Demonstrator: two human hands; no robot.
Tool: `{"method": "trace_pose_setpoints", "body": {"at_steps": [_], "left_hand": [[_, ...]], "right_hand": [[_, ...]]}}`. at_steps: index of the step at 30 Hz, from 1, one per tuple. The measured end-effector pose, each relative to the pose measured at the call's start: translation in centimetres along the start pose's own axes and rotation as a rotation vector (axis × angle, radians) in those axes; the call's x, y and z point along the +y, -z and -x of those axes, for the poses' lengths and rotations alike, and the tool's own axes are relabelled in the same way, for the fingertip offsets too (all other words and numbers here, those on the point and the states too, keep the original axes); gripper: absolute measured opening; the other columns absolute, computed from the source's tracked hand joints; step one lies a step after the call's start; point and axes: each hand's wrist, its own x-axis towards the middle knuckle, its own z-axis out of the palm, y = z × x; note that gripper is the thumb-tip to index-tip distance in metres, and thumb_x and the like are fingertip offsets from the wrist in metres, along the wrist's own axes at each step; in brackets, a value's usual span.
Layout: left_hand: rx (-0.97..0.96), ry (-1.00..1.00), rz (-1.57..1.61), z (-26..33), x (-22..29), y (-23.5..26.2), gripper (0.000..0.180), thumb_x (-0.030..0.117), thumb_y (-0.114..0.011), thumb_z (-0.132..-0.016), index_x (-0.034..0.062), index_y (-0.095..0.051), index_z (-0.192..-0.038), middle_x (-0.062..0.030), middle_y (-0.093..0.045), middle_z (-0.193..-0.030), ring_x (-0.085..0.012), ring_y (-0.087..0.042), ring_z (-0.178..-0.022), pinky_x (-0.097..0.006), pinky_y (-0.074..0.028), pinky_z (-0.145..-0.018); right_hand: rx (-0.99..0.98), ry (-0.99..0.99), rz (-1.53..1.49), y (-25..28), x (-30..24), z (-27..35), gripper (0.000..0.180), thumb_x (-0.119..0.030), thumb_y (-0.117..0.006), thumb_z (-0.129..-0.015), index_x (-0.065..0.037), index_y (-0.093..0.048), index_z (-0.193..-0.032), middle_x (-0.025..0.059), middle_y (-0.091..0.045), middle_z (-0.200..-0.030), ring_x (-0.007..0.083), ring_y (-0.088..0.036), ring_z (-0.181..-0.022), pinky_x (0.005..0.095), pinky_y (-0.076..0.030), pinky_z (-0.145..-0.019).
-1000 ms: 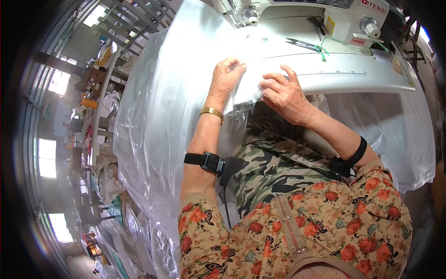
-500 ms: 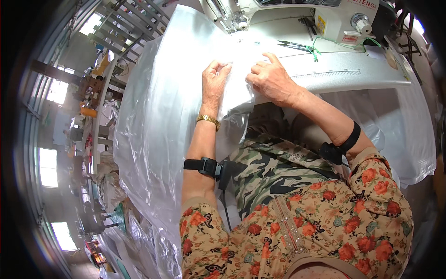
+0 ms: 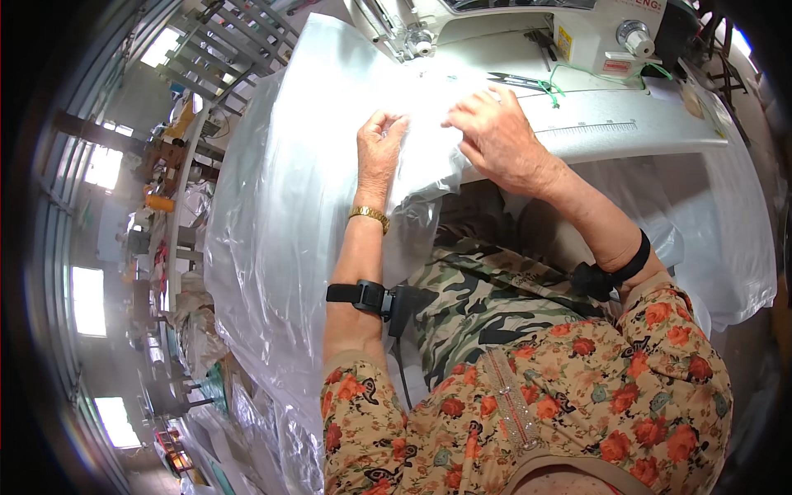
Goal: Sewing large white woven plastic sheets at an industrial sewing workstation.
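Observation:
A large translucent plastic sheet [image 3: 272,165] drapes over the left of the sewing machine's bed and down past my left arm. My left hand [image 3: 381,150] pinches its edge between thumb and fingers, just in front of the needle area. To the right, my right hand [image 3: 505,136] is over a crumpled part of the plastic, fingers bent, thumb and forefinger apart. Its fingertips are slightly blurred, and glare washes out the plastic between the hands. The white sewing machine [image 3: 569,37] stands beyond both hands.
Dark thread snips [image 3: 520,81] lie on the machine bed behind my right hand, beside a loop of green thread [image 3: 554,99]. A printed ruler scale [image 3: 586,128] runs along the bed. More clear plastic [image 3: 726,239] hangs at the right. Metal racks [image 3: 223,49] stand at the far left.
My right hand has moved right and slightly up, its fingers spreading from their earlier curl. The plastic edge below it bulges farther right. My left hand stays nearly in place.

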Motion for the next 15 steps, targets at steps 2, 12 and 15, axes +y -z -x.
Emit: {"method": "trace_pose_setpoints", "body": {"at_steps": [2,12,15], "left_hand": [[0.007,0.007,-0.01,0.1,0.4,-0.4,0.009,0.008,-0.065,-0.089,0.0008,-0.062,-0.084,0.0004,-0.061,-0.081,-0.0055,-0.052,-0.077,-0.022,-0.044,-0.07],[-0.009,-0.094,-0.107,0.1,1.4,-0.8,0.009,0.008,-0.063,-0.089,-0.0006,-0.061,-0.086,-0.0039,-0.063,-0.08,-0.0107,-0.056,-0.077,-0.027,-0.047,-0.072],[-0.025,-0.103,-0.135,-0.4,1.4,-0.8,0.009,0.007,-0.063,-0.089,-0.0017,-0.061,-0.088,-0.0061,-0.064,-0.081,-0.0125,-0.057,-0.078,-0.028,-0.047,-0.074]], "right_hand": [[0.056,0.083,-0.07,1.0,-0.1,-1.4,0.025,-0.008,-0.064,-0.075,-0.006,-0.066,-0.1,0.0084,-0.064,-0.099,0.0234,-0.056,-0.102,0.0413,-0.037,-0.098],[-0.081,0.146,0.138,-5.5,1.3,-1.9,0.039,-0.037,-0.064,-0.085,-0.007,-0.063,-0.109,0.0084,-0.061,-0.111,0.0225,-0.055,-0.105,0.0401,-0.039,-0.086],[-0.028,0.055,0.173,-5.7,0.8,-1.8,0.047,-0.046,-0.063,-0.084,-0.006,-0.063,-0.108,0.009,-0.061,-0.112,0.0232,-0.053,-0.106,0.0398,-0.038,-0.086]]}}
